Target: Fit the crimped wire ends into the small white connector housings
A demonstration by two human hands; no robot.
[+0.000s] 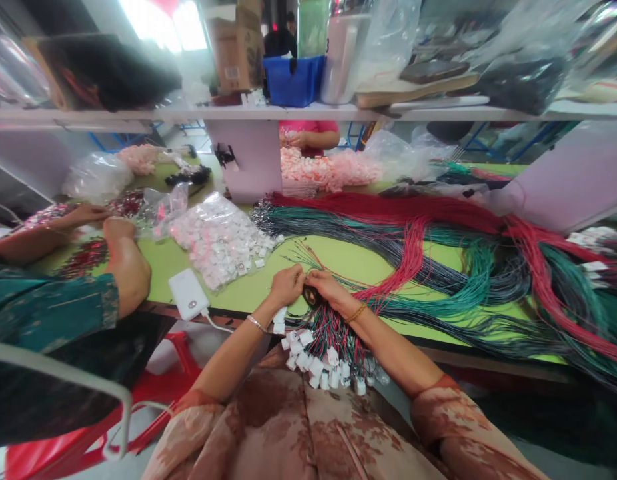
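A: How do the two hands stand?
B: The left hand (pixel 287 285) is curled, fingertips meeting the right hand's; whether it pinches anything cannot be told. The right hand (pixel 331 291) bends round a dark, ring-shaped roll (pixel 312 297), perhaps tape, by the table's near edge.
A: Why so close together?
B: Probably to keep the thin red, black and green wire bundle (pixel 333 330) gathered beneath them. Its small white plastic connectors (pixel 316 367) hang toward the lap, perhaps to leave the fingers room.
A: And around them, from the left?
B: A co-worker's bare forearm (pixel 129 273), a white rectangular plastic block (pixel 184 291) with a cord, then a clear plastic bag of white pieces (pixel 216 240), all at the green tabletop (pixel 358 257). Rightward sprawl long red, green and black wires (pixel 388 203).
A: Anything in the way?
B: Loose strands near the right forearm could snag.
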